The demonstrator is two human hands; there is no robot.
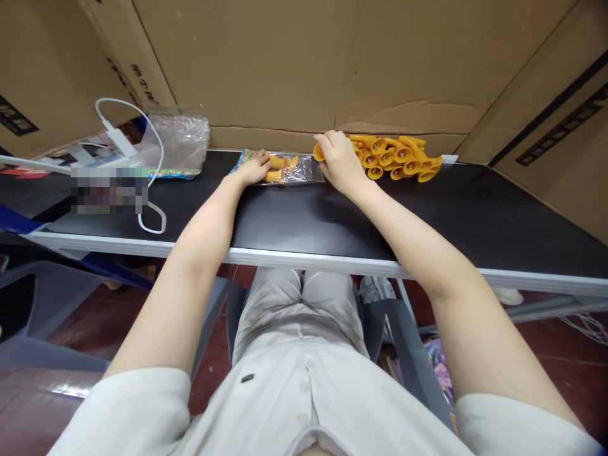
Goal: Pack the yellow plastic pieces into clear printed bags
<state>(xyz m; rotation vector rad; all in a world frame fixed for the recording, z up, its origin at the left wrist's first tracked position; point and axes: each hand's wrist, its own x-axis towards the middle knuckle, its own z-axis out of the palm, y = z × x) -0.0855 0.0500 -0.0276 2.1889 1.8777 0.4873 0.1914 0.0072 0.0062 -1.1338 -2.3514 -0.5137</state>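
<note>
My left hand (pixel 254 168) lies on the left end of a clear plastic bag (pixel 306 170) with a colourful printed edge, its fingers pressed to the bag. Inside the bag are orange-yellow plastic pieces (pixel 275 175). At the bag's right end, my right hand (pixel 341 160) is closed around an orange-yellow plastic piece with a cup-shaped end (pixel 318 152); most of that piece is hidden by the hand. Just right of it lies a pile of similar orange-yellow pieces (pixel 403 154), several with round cup ends facing me.
More clear plastic bags (pixel 183 139) lie on the left of the black tabletop (pixel 304 221). A white cable with a plug (pixel 122 140) loops there, near a blurred patch. Cardboard walls (pixel 266 63) enclose the back and sides. A metal edge (pixel 313 258) runs along the front.
</note>
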